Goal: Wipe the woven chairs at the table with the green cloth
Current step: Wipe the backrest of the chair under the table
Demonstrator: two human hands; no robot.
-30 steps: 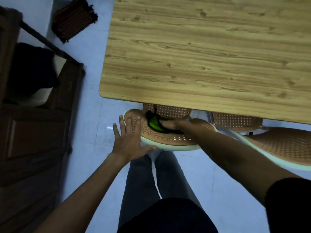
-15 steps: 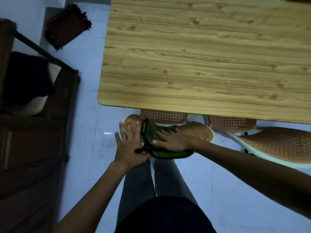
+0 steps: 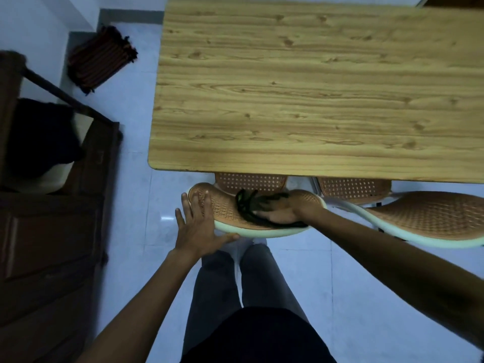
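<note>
Two orange woven chairs with pale rims are tucked under the wooden table (image 3: 314, 87). On the backrest of the left chair (image 3: 225, 208) my right hand (image 3: 277, 212) presses the green cloth (image 3: 247, 205), which looks dark and bunched here. My left hand (image 3: 196, 226) lies flat with fingers spread on the left end of that backrest, thumb along its pale rim. The right chair (image 3: 429, 216) stands beside it, untouched.
Dark wooden furniture (image 3: 52, 244) lines the left side. A dark striped mat (image 3: 100, 57) lies on the tiled floor near the far wall. My legs stand right behind the left chair, on pale floor tiles.
My right hand has slid the cloth from the backrest's left end, beside my left hand, back toward the middle and right. My left hand has stayed on the left end.
</note>
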